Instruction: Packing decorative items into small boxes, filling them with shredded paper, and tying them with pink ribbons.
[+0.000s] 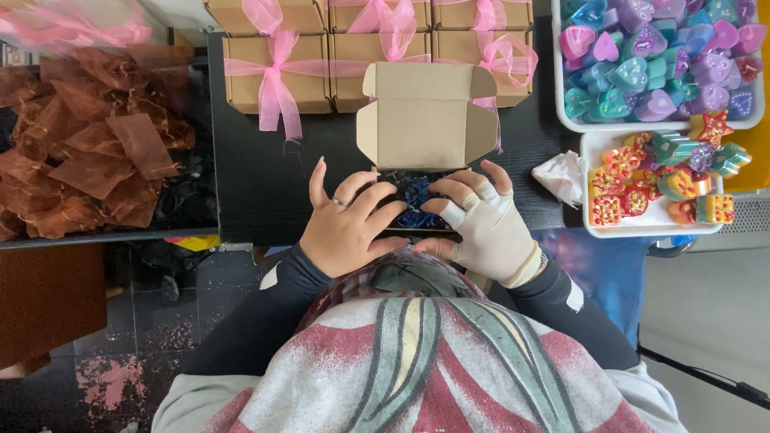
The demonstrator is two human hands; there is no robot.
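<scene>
Left hand (346, 227): bare, fingers spread flat on blue shredded paper filling (417, 200), gripping nothing.
Right hand (481, 220): gloved, likewise flat.
Open brown cardboard box (425, 112): lid upright, at black table (257, 176) front edge.

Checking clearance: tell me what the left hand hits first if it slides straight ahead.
Probably the raised lid of the open cardboard box; the left hand points up-right toward it, over blue filling. Depth is unclear.

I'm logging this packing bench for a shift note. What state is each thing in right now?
Cardboard box: lid open, blue shredded filler inside.
Left hand: bare, pressing filler.
Right hand: fingerless glove, pressing filler.
Ribboned boxes: closed, tied pink.
White trays: full of colourful shapes.
Brown pouches: piled loose.
</scene>
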